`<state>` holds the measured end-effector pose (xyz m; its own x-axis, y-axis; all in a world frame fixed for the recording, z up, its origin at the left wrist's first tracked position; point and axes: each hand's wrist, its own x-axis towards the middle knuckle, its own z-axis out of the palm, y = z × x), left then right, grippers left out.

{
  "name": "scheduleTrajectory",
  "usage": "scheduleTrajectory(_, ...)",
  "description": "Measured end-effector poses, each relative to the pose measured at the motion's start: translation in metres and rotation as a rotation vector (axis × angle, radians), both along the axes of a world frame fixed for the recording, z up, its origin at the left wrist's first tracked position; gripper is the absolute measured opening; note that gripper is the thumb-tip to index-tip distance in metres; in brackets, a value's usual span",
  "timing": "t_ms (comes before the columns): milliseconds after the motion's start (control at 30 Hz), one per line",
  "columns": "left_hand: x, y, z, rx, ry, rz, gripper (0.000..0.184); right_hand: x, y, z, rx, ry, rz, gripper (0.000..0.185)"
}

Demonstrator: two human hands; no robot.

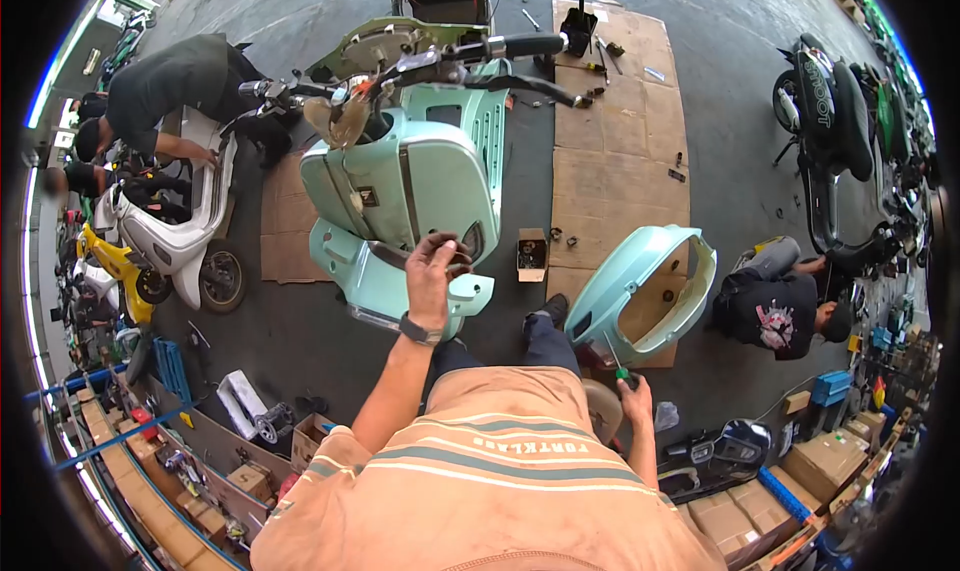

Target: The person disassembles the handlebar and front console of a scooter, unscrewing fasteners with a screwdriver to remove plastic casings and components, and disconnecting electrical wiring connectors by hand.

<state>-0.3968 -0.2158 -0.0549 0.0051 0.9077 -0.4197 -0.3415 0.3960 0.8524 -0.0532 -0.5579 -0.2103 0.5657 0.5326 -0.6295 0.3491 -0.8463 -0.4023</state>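
My left hand (432,271) is raised in front of a mint-green scooter (440,176), near the lower edge of its front panel. Its fingers are bent together, and whether something small is between them is hard to make out. A watch circles that wrist. Down at the right, my right hand (636,401) is closed around the green handle of a screwdriver (622,373), whose shaft points up toward a loose mint-green body shell (640,296). The shell lies partly on a cardboard sheet (620,141).
A small open box (532,255) of parts sits by the cardboard. Tools lie at its far end. One person bends over a white scooter (190,231) at left; another crouches by a black scooter (840,121) at right. Shelves with boxes (825,461) stand along the near edge.
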Motion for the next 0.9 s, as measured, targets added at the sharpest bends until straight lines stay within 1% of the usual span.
scheduleTrajectory(33,0.023,-0.001,0.0,-0.023,0.008,-0.03,0.015,0.02,-0.009,0.004,-0.017,-0.113,0.011,0.048)
scheduleTrajectory(67,0.042,-0.002,-0.003,-0.048,0.018,-0.065,0.016,0.039,-0.012,0.012,-0.038,-0.117,-0.044,0.049)
scheduleTrajectory(100,0.057,0.003,-0.006,-0.079,-0.001,-0.155,0.017,0.057,-0.012,0.02,0.004,-0.093,-0.113,0.048)
scheduleTrajectory(133,0.068,0.007,-0.008,-0.126,0.02,-0.236,0.017,0.071,-0.013,0.028,0.039,-0.066,-0.184,0.047)
scheduleTrajectory(200,0.084,0.02,-0.016,-0.181,0.1,-0.357,0.018,0.098,0.001,0.05,0.027,-0.065,-0.25,0.051)
scheduleTrajectory(233,0.088,0.025,-0.025,-0.178,0.101,-0.349,0.018,0.101,0.022,0.077,0.067,-0.154,-0.214,0.048)
scheduleTrajectory(267,0.09,0.029,-0.032,-0.202,0.11,-0.319,0.016,0.111,0.038,0.087,0.071,-0.152,-0.205,0.048)
scheduleTrajectory(333,0.094,0.026,-0.04,-0.244,0.127,-0.27,0.014,0.13,0.059,0.099,0.125,-0.255,-0.228,0.045)
scheduleTrajectory(367,0.096,0.022,-0.039,-0.269,0.118,-0.234,0.014,0.14,0.069,0.103,0.2,-0.255,-0.221,0.044)
scheduleTrajectory(400,0.099,0.02,-0.038,-0.288,0.108,-0.198,0.013,0.15,0.078,0.103,0.197,-0.244,-0.207,0.044)
scheduleTrajectory(467,0.109,0.012,-0.041,-0.314,0.123,-0.171,0.013,0.17,0.103,0.107,0.295,-0.237,-0.206,0.045)
scheduleTrajectory(533,0.125,0.012,-0.044,-0.418,0.162,-0.209,0.013,0.183,0.134,0.119,0.316,-0.248,-0.179,0.045)
scheduleTrajectory(600,0.146,0.02,-0.051,-0.424,0.127,-0.232,0.014,0.191,0.169,0.134,0.372,-0.23,-0.2,0.046)
scheduleTrajectory(667,0.171,0.039,-0.056,-0.395,0.107,-0.27,0.016,0.202,0.205,0.146,0.431,-0.232,-0.169,0.044)
scheduleTrajectory(733,0.198,0.066,-0.063,-0.359,0.116,-0.308,0.018,0.213,0.242,0.145,0.497,-0.242,-0.132,0.043)
scheduleTrajectory(833,0.233,0.116,-0.094,-0.329,0.097,-0.326,0.016,0.234,0.314,0.146,0.586,-0.221,-0.084,0.046)
scheduleTrajectory(900,0.252,0.159,-0.115,-0.319,0.07,-0.274,0.016,0.249,0.37,0.141,0.626,-0.174,-0.044,0.045)
